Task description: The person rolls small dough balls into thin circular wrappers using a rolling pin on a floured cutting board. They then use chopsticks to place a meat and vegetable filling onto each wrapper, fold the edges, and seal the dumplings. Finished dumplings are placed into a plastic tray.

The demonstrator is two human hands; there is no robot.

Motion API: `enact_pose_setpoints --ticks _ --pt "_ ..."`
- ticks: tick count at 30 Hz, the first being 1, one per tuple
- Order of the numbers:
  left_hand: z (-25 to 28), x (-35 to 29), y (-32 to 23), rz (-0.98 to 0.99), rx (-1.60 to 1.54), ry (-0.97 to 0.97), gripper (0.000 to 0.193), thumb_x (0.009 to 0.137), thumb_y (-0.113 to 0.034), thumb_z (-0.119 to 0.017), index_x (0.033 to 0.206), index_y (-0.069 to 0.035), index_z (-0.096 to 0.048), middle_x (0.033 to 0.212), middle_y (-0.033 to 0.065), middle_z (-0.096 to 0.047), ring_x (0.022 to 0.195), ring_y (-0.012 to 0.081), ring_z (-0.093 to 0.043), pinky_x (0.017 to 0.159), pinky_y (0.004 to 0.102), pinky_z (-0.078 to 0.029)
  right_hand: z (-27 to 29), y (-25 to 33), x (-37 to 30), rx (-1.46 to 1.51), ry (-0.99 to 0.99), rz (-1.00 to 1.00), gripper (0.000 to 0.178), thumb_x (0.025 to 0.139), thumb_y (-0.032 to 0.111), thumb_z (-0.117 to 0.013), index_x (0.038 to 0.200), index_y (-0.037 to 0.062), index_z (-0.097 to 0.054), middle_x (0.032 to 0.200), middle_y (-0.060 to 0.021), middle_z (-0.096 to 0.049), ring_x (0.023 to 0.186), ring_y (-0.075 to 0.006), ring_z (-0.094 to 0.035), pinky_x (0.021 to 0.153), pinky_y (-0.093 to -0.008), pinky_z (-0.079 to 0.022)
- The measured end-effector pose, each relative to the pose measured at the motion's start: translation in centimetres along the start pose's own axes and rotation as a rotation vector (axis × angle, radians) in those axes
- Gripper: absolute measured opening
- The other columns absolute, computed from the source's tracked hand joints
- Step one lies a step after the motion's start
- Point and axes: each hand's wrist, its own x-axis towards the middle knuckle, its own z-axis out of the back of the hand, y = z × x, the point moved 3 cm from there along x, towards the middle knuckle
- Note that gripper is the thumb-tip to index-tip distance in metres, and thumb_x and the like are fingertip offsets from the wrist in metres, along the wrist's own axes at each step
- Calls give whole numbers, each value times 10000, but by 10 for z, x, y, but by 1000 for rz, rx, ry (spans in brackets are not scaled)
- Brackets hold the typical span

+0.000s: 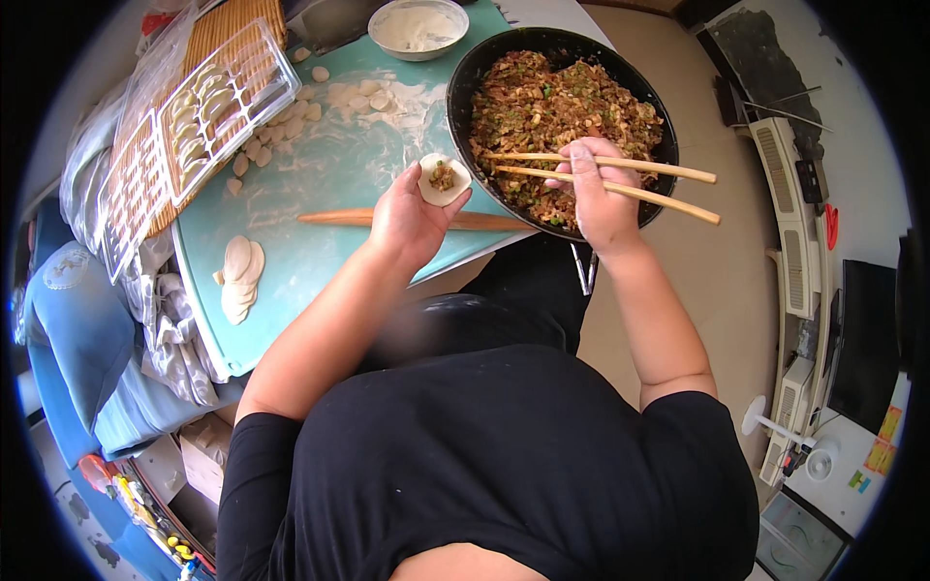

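On the fingers of my left hand point(405, 221) rests a round dumpling wrapper point(455, 195) with a small lump of filling point(442, 175) in its middle. My right hand point(604, 198) grips a pair of wooden chopsticks point(668, 168), their tips pointing left over a black pan point(459, 116). Chopped meat and vegetable filling point(552, 97) heaps up inside that pan. A wooden rolling pin point(334, 218) lies on the green mat, partly hidden behind my left hand. To the left sits an overlapping stack of rolled wrappers point(239, 281).
Floured dough pieces point(363, 97) lie across the green mat point(291, 310). A bowl of flour point(418, 31) stands at the back. At far left, a clear compartment tray point(254, 105) holding several folded dumplings point(199, 107) rests on a woven board point(215, 37). The pan overhangs the table's right edge.
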Motion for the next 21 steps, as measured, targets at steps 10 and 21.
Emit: enact_pose_setpoints --ticks 10,21 --pt "1 -6 16 75 3 21 361 991 -255 -280 1214 3 -395 1239 148 -461 1133 294 -485 962 439 -441 0 29 -24 230 -111 58 147 938 101 -470 937 -33 -531 816 -84 -562 672 -113 -561 622 -271 -549" --pt "0 -13 14 68 6 59 367 994 -268 -268 1198 4 -407 1218 150 -478 1114 291 -505 945 419 -455 -13 54 -35 -115 127 442 23 851 -2 -553 872 -9 -546 734 -111 -581 638 -212 -578 578 -300 -469"
